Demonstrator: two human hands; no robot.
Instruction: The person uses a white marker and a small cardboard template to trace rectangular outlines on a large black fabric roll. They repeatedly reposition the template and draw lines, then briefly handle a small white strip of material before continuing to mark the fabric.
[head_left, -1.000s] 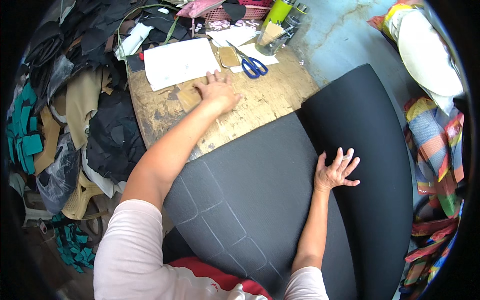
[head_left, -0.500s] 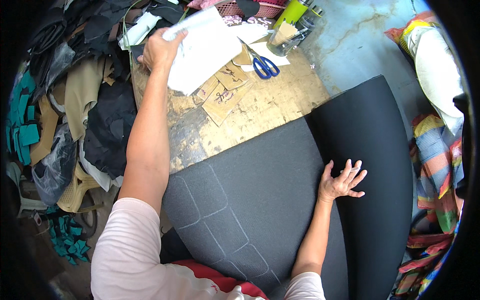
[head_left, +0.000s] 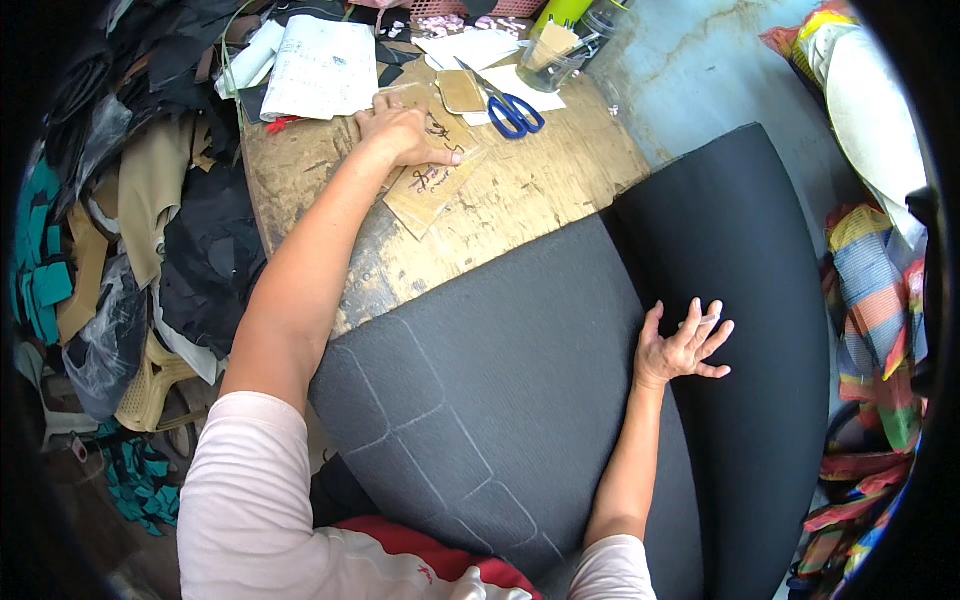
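Observation:
My left hand (head_left: 398, 132) lies palm down with its fingers apart on some brown card templates (head_left: 432, 190) that carry handwriting, on the worn wooden tabletop. Just beyond it rests a white paper sheet (head_left: 325, 65) with faint writing. My right hand (head_left: 672, 350) is over black fabric, where the flat sheet meets its thick roll (head_left: 745, 260). Its fingers are spread, and a small whitish piece of chalk (head_left: 708, 319) sits between two of them. Pale outlines of rounded shapes are drawn on the flat black fabric (head_left: 540, 330).
Blue-handled scissors (head_left: 516, 117) lie beside a small brown card and a clear container (head_left: 550, 68) of tools. Dark fabric scraps (head_left: 215, 250) pile up at the left, near a plastic chair (head_left: 155, 385). Colourful woven sacks (head_left: 865, 290) stand at the right.
My left hand has let go of the white paper, now lying farther back, and come down onto the brown templates. The right hand has stayed in nearly the same place.

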